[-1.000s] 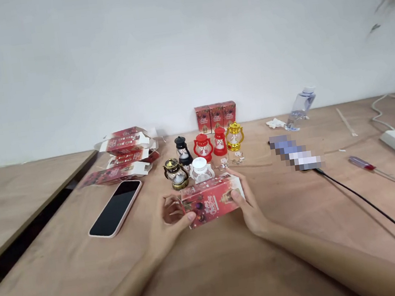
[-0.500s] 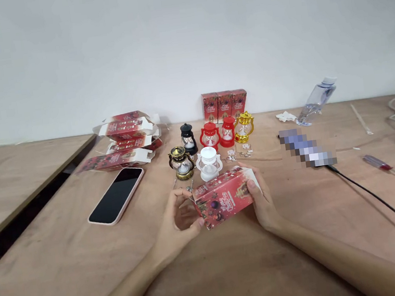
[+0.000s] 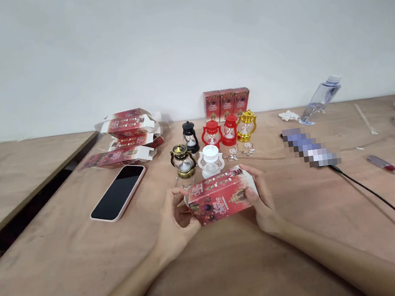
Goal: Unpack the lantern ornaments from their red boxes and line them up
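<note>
"Where was the red box [image 3: 222, 198] held?"

"Just above the counter [image 3: 89, 269], slightly tilted, in front of six small lanterns [image 3: 211, 161]."

"How much seemed done?"

"Three boxes [image 3: 227, 104] were stood in a row by the wall [image 3: 133, 45], apparently finished; the lanterns were left unboxed, and loose boxes [image 3: 127, 126] with open flaps were piled at the left."

"And the pose?"

"Both forearms were stretched in from the lower corners. The box's left end was grasped by the left hand [image 3: 176, 223]; its right end was gripped by the fingers of the right hand [image 3: 265, 207], thumb laid on the front."
</note>
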The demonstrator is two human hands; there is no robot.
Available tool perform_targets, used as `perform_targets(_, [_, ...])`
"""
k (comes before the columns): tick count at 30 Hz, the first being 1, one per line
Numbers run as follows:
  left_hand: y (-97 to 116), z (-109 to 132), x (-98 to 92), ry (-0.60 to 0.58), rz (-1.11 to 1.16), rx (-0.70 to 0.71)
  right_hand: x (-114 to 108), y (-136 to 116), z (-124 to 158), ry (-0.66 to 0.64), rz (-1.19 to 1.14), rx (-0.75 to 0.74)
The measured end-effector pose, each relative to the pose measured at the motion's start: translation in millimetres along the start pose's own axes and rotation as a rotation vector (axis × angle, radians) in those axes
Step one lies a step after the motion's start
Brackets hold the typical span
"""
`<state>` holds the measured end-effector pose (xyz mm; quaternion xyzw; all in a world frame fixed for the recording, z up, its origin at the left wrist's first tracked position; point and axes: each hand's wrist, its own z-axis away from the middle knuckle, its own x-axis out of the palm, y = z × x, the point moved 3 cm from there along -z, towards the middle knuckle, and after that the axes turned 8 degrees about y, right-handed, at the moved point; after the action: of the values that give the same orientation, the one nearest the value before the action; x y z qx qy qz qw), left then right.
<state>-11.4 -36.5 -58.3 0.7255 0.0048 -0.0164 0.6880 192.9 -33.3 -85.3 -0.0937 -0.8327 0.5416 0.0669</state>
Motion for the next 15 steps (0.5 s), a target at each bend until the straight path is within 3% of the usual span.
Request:
perform_targets(9, [2.6, -0.8, -2.9, 0.036, -0.078, 0.133, 1.6, 1.0, 0.6, -0.053, -0.039, -0.001])
perform_targets(15, [1.0, -3.0, -2.0, 0.028, 0.001, 0.118, 3.3, 2.4, 0.4, -0.082, -0.091, 0.005])
